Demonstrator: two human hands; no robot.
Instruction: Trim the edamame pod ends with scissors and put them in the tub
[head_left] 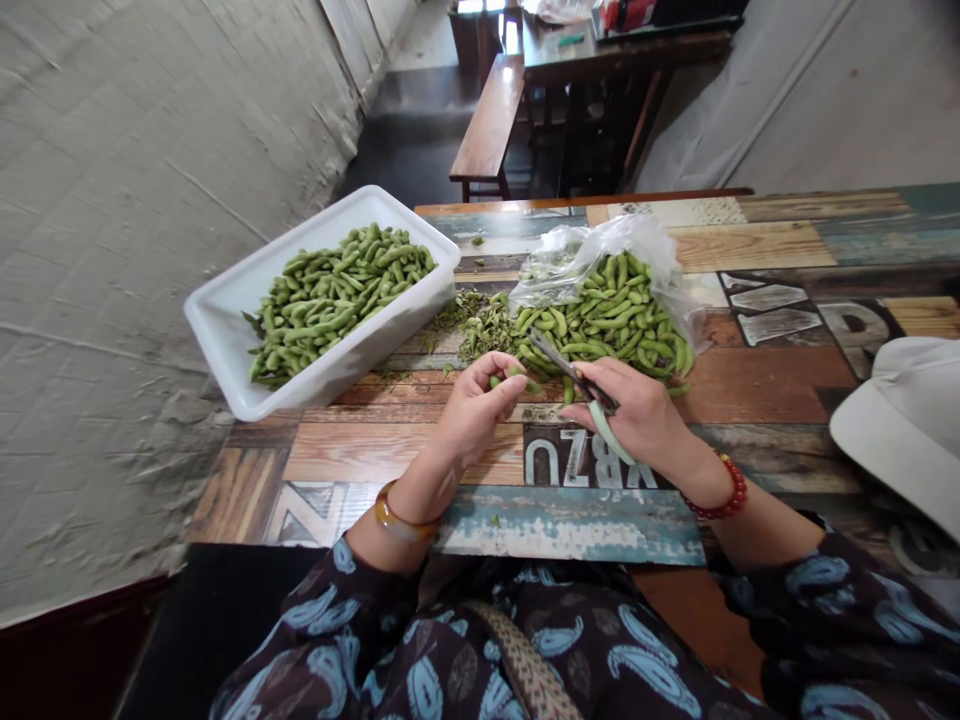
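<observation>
My left hand (484,398) pinches a green edamame pod (531,385) whose tip points right. In my right hand (637,405) is a pair of scissors (559,358), gripped by pale green handles, with the dark blades pointing up and left just above the pods. Behind that hand a heap of edamame pods (619,315) spills from a clear plastic bag (637,235). Cut-off green scraps (484,325) lie in a small pile beyond my left hand. To the left stands a white plastic tub (247,395) holding many edamame pods (337,295).
The patterned wooden table (765,375) ends in front of my body. A rough pale wall (150,180) rises close on the left. A white cap (900,420) lies at the right edge. Farther back are a wooden bench (491,120) and another table (630,55).
</observation>
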